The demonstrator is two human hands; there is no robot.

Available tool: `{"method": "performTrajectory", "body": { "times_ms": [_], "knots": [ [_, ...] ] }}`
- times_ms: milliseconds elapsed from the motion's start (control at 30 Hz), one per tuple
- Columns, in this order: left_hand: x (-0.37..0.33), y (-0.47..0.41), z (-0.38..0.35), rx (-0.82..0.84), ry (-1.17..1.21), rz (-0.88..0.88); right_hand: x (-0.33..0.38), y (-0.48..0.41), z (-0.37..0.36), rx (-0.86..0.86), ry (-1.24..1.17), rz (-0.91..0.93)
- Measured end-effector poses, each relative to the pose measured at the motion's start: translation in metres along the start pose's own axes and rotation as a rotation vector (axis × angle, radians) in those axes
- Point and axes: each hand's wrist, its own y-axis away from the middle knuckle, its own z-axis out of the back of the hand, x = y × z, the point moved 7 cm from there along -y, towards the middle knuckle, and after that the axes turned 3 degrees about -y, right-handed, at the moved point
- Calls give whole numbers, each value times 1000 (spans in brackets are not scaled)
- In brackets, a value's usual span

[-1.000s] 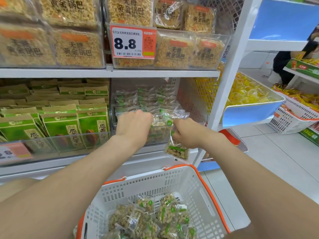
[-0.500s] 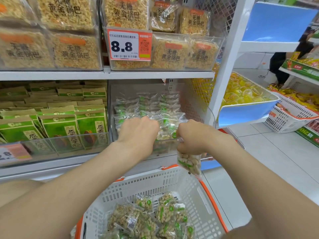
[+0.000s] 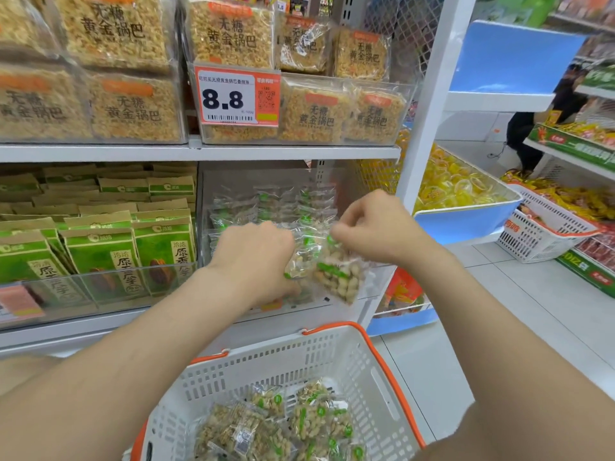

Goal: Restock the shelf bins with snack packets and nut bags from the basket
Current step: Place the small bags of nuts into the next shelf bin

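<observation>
The restocking is under way but, as I judge it, far from finished. The right hand point(image 3: 376, 227) pinches the top edge of a clear nut bag point(image 3: 337, 277) between curled fingers. The bag hangs at the front wall of the clear bin point(image 3: 376, 282) on the middle shelf and is not yet laid inside. The left hand point(image 3: 256, 261) reaches over that wall with its back to the camera. Its fingers bend down out of sight beside a second packet point(image 3: 299, 262), and I cannot tell whether they grip it or only press the stock into place. Behind the hands the bin already holds stocked packets point(image 3: 283, 204) of the same green-labelled kind, ranged toward the back with room left at the front. Below, the white basket point(image 3: 299, 361) with its orange rim carries a heap of loose packets point(image 3: 299, 424) across its floor. Most of the work therefore seems to remain: the bag in hand has to go in, then many more from basket to bin. The neighbouring bin of green packs point(image 3: 100, 257) looks full.
</observation>
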Motion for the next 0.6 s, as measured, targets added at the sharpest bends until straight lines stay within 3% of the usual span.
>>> {"method": "performTrajectory", "body": {
  "times_ms": [100, 200, 333, 467, 600],
  "knots": [
    [7, -4, 16, -142, 120, 42, -26, -9, 21, -215, -308, -147],
    [13, -11, 15, -166, 233, 65, -56, -20, 29, -413, -498, -225],
    [14, -30, 4, -223, 341, 54, -47, -21, 32, -654, -175, 48],
    [9, -62, -15, -212, 310, -4, -29, -38, 17, -710, 240, 295],
    [9, -91, -27, -168, 338, -13, -24, -66, 2, -648, 475, 354]
  ]
}}
